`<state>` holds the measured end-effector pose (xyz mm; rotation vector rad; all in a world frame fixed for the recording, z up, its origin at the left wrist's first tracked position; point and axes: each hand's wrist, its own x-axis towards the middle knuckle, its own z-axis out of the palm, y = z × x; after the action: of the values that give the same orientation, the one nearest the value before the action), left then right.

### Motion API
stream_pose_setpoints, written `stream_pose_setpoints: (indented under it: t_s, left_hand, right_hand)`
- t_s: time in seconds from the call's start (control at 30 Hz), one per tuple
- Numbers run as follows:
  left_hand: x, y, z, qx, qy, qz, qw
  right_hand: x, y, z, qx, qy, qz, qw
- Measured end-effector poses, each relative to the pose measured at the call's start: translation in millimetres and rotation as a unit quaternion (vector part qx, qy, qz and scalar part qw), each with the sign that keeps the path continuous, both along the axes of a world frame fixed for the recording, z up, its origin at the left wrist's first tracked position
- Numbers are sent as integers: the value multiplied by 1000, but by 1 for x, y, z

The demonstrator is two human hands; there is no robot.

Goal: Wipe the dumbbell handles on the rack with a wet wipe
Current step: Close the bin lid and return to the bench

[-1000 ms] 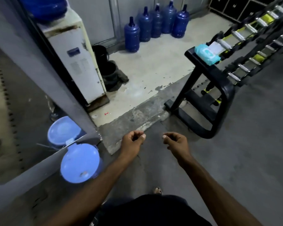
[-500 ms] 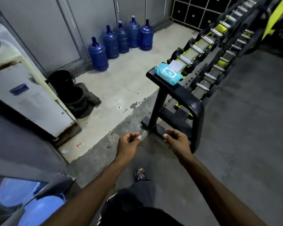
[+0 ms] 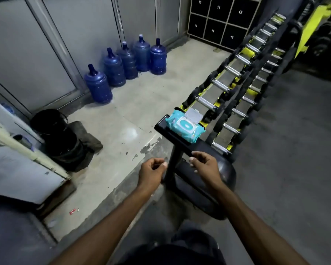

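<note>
A long black dumbbell rack (image 3: 180,142) runs away to the upper right with two tiers of dumbbells. Their chrome handles (image 3: 205,102) sit between black heads. A turquoise wet wipe pack (image 3: 184,130) lies on the rack's near end bar with its clear lid (image 3: 194,115) flipped up. My left hand (image 3: 153,170) hovers curled into a loose fist, holding nothing, just left of the rack's upright post. My right hand (image 3: 205,165) hangs in front of the end bar below the pack, fingers relaxed and bare.
Several blue water jugs (image 3: 97,87) line the grey wall at the back left. Black buckets (image 3: 55,129) and a dark cloth sit beside a white cabinet (image 3: 17,169) on the left. Numbered black lockers (image 3: 218,18) stand behind. A yellow machine frame (image 3: 313,22) is at the far right.
I have walked up to the rack, turning right. The rack end and wipe pack now sit just beyond my hands. Both hands kept much the same pose.
</note>
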<state>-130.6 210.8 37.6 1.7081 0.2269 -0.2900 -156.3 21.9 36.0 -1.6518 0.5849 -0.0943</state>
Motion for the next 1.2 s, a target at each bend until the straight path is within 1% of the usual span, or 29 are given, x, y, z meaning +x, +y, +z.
stream_pose_setpoints:
  t_s: [0.07, 0.17, 0.23, 0.37, 0.43, 0.5, 0.57, 0.63, 0.67, 0.73, 0.83, 0.93, 1.0, 1.07, 1.1, 1.2]
  left_hand:
    - [30, -16, -3, 8, -4, 2, 1000]
    - [74, -38, -12, 28, -12, 12, 999]
    - [102, -54, -19, 51, -21, 9, 998]
    - [148, -86, -32, 164, -26, -33, 985]
    - [162, -99, -37, 241, -47, -72, 967]
    - [170, -107, -42, 312, -98, -133, 936]
    - [175, -114, -47, 359, -133, -176, 907]
    - [179, -120, -51, 400, -140, -206, 882]
    - [180, -122, -54, 419, -138, -223, 869]
    - [183, -125, -57, 443, -131, -252, 850]
    - [185, -127, -63, 468, -121, -286, 827]
    - [186, -129, -68, 473, -115, -291, 824]
    - [186, -130, -68, 474, -120, -293, 821]
    - [185, -129, -68, 477, -123, -294, 819]
    - [184, -128, -68, 478, -122, -294, 818]
    - [180, -127, -66, 481, -131, -294, 815]
  right_hand:
    - [36, -19, -7, -2, -1, 5, 1000]
    - [86, -44, -20, 2, 23, 13, 1000]
    - [120, -63, -31, -19, 31, 30, 999]
    - [178, -97, -42, -77, 42, 75, 993]
    - [201, -113, -46, -135, 49, 88, 986]
    - [219, -126, -50, -214, 46, 92, 972]
    - [232, -137, -51, -278, 54, 105, 953]
    - [240, -145, -53, -314, 70, 118, 940]
    - [243, -147, -55, -315, 74, 127, 938]
    - [247, -151, -59, -289, 65, 146, 944]
    - [247, -152, -58, -258, 29, 151, 954]
    - [243, -154, -56, -264, -25, 158, 951]
    - [241, -156, -59, -284, -85, 200, 934]
    - [238, -156, -65, -320, -138, 273, 897]
    - [237, -154, -68, -343, -155, 307, 874]
    - [233, -147, -76, -409, -164, 373, 817]
